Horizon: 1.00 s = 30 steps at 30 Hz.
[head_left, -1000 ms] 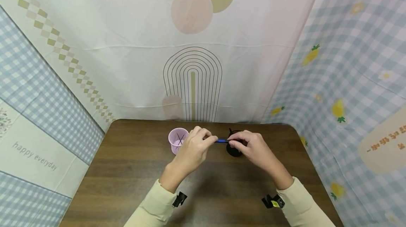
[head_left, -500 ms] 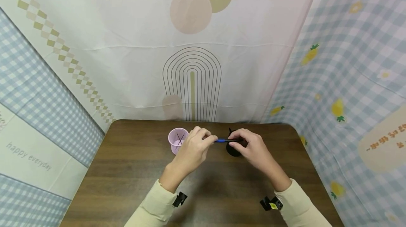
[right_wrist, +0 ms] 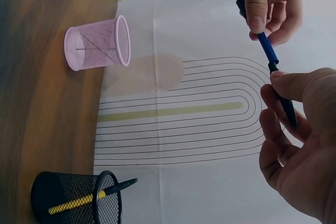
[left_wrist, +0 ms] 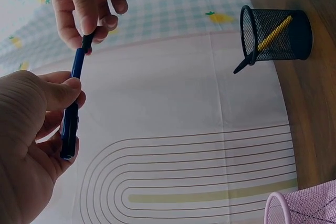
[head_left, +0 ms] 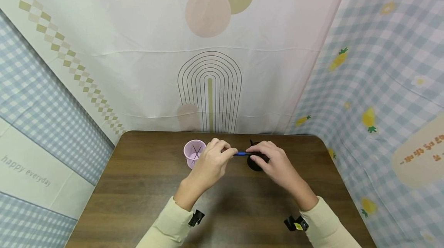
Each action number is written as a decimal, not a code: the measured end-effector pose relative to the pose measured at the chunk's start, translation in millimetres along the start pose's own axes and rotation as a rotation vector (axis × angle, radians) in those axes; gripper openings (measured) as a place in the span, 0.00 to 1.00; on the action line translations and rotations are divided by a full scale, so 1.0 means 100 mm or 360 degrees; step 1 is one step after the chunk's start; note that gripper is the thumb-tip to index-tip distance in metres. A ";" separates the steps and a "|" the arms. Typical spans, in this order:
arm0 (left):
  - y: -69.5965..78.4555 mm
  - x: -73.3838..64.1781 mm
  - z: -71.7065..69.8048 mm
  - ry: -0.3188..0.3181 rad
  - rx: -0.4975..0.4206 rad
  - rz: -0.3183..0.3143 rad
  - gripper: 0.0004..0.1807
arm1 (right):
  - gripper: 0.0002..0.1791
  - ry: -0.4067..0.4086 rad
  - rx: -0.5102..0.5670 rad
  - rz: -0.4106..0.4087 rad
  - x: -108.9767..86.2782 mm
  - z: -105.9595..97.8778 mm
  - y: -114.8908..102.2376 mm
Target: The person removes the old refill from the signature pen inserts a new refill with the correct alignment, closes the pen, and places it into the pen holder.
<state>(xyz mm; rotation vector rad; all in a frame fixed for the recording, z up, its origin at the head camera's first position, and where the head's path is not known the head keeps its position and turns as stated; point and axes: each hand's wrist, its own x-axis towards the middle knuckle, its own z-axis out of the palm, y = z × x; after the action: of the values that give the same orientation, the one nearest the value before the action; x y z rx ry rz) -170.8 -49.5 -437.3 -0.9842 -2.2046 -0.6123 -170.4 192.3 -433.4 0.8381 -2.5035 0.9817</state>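
Between the two hands, above the table, a slim blue-and-black pen (right_wrist: 268,48) is held roughly crosswise. My left hand (head_left: 213,159) grips its blue barrel (left_wrist: 75,67), thumb against the fingers, with the dark end running down across the palm in the left wrist view. At the opposite end, my right hand (head_left: 275,159) pinches the black tapered part (right_wrist: 286,106) between thumb and fingers. A step shows where the blue barrel meets the narrower black part in the right wrist view, close to the right thumb.
Beneath the left hand's side stands a pink mesh cup (head_left: 187,151) at the back of the brown table (head_left: 145,186). A black mesh pen cup (left_wrist: 300,38) stands below the right hand, holding a yellow-and-black pen (left_wrist: 274,34). Patterned cloths (head_left: 149,78) hang behind and beside the table.
The right hand has shifted slightly left along the pen, its fingertips closer to the left hand. The left hand has stayed in place, and the cups have not moved.
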 end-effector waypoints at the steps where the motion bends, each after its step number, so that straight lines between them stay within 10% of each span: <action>1: 0.00 0.00 0.00 0.0000 0.0000 0.0001 0.08 | 0.14 0.0002 -0.0020 -0.0011 0.00 0.00 0.00; 16: 0.01 0.00 0.01 -0.0001 -0.0017 0.0015 0.08 | 0.17 0.0106 -0.0244 -0.0292 0.04 0.02 -0.01; 30: 0.00 0.00 0.01 -0.0026 -0.0020 -0.0001 0.08 | 0.13 0.0093 -0.0287 -0.0295 0.04 -0.01 -0.02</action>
<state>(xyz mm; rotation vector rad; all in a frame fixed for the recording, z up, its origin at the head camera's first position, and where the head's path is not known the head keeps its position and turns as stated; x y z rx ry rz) -171.3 -49.0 -438.6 -0.9983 -2.2182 -0.6207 -171.9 189.9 -430.1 0.9488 -2.3720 0.6981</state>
